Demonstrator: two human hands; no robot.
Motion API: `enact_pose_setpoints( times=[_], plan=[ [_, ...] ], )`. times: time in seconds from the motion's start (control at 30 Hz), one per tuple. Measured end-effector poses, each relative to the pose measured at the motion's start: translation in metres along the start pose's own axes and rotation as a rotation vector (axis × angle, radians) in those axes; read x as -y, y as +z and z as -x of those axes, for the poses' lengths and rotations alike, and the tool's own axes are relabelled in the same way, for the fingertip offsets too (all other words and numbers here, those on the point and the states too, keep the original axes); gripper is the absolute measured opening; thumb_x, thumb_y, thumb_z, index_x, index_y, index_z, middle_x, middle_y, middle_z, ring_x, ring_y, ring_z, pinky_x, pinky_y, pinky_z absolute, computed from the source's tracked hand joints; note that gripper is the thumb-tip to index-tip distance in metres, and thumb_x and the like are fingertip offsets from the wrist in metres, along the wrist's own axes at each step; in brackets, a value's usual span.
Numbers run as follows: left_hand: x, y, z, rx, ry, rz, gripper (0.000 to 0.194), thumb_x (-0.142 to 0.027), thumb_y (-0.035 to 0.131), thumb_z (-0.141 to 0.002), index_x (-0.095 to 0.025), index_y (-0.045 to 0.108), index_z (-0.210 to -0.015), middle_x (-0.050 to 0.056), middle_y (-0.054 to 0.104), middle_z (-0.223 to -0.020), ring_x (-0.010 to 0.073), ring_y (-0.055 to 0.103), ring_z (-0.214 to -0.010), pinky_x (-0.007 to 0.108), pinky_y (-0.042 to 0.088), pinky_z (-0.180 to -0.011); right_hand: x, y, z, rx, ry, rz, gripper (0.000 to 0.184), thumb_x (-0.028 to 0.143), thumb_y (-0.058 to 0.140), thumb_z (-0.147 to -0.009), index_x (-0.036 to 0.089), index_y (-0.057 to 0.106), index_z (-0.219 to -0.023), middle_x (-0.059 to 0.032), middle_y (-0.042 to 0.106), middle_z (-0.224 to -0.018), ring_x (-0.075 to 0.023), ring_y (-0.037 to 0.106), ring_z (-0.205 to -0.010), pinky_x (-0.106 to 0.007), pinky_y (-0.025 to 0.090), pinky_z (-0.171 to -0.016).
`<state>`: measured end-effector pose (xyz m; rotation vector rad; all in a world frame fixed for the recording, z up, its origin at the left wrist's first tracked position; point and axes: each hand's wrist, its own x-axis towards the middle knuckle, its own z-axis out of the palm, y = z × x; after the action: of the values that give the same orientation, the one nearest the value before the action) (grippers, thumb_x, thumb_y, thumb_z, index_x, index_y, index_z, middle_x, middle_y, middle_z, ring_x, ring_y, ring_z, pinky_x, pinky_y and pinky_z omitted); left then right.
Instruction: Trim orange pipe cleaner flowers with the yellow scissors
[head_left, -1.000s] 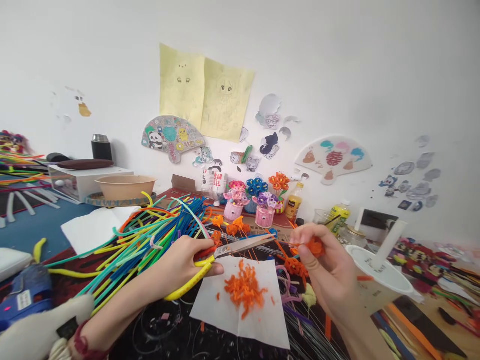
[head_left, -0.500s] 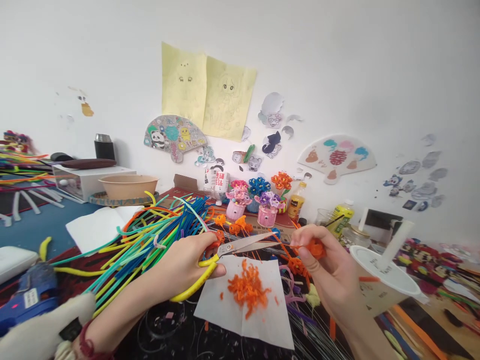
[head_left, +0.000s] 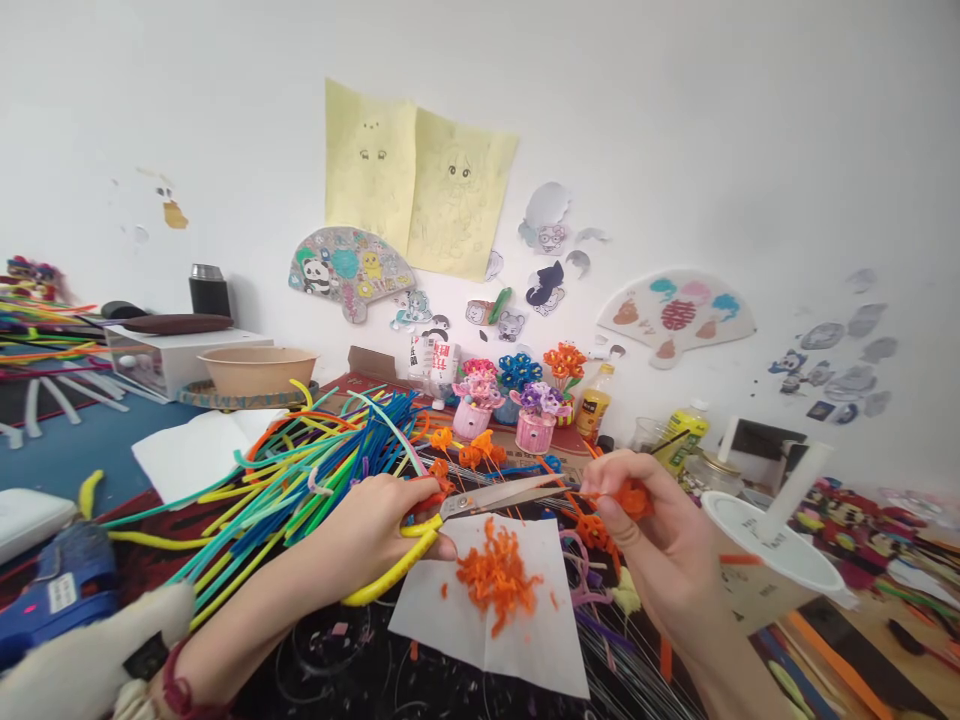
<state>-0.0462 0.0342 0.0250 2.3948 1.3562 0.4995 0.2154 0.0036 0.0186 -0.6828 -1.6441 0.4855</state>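
My left hand (head_left: 367,535) is wrapped round the yellow handles of a pair of scissors (head_left: 480,500), blades pointing right. My right hand (head_left: 660,545) pinches a small orange pipe-cleaner piece (head_left: 630,495) right at the blade tips. Below the blades lies a white paper sheet (head_left: 480,620) with a heap of orange clippings (head_left: 495,575) on it. A bundle of coloured pipe cleaners (head_left: 300,470) fans out to the left of my left hand.
A white lidded cup with a straw (head_left: 765,560) stands by my right wrist. Small pipe-cleaner flower pots (head_left: 532,415) and bottles (head_left: 592,400) line the wall. A blue glue gun (head_left: 60,585) lies at the left, a tan bowl (head_left: 255,368) farther back.
Almost nothing moved. The scissor blades have closed slightly toward the orange piece, and the view has drifted a little.
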Motion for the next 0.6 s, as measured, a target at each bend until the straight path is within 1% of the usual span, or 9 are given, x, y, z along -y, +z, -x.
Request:
enact_pose_setpoints(
  times=[0.17,0.37,0.6],
  plan=[
    [0.0017,0.0015,-0.0005,-0.002,0.0,-0.009,0.037,-0.046,0.062,-0.073,-0.022,0.036,-0.062,-0.007,0.034,-0.056,0.0107,0.032,-0.053,0.023,0.016,-0.05,-0.0003,-0.0001,-0.0002,0.007,-0.013,-0.013,0.007,0.019,0.052,-0.093,0.026,0.055,-0.091,-0.0015,0.05,-0.087,-0.0184,0.048,-0.084,-0.031,0.036,-0.075],
    [0.0058,0.0041,-0.0012,0.004,0.012,-0.007,0.04,-0.051,0.062,-0.074,-0.021,0.037,-0.063,-0.007,0.031,-0.056,0.0104,0.03,-0.052,0.023,0.017,-0.05,0.0,0.0009,-0.0011,0.002,-0.02,-0.022,0.008,0.019,0.052,-0.093,0.025,0.055,-0.09,-0.0012,0.049,-0.087,-0.018,0.048,-0.084,-0.03,0.037,-0.075],
    [0.0032,0.0033,-0.0005,0.011,0.042,-0.016,0.033,-0.044,0.059,-0.077,-0.021,0.039,-0.063,-0.007,0.03,-0.056,0.01,0.029,-0.052,0.023,0.015,-0.05,0.0011,0.0001,-0.0008,0.006,-0.034,-0.016,0.009,0.018,0.051,-0.094,0.026,0.055,-0.09,-0.0007,0.049,-0.086,-0.0172,0.048,-0.084,-0.03,0.036,-0.075]
  ],
)
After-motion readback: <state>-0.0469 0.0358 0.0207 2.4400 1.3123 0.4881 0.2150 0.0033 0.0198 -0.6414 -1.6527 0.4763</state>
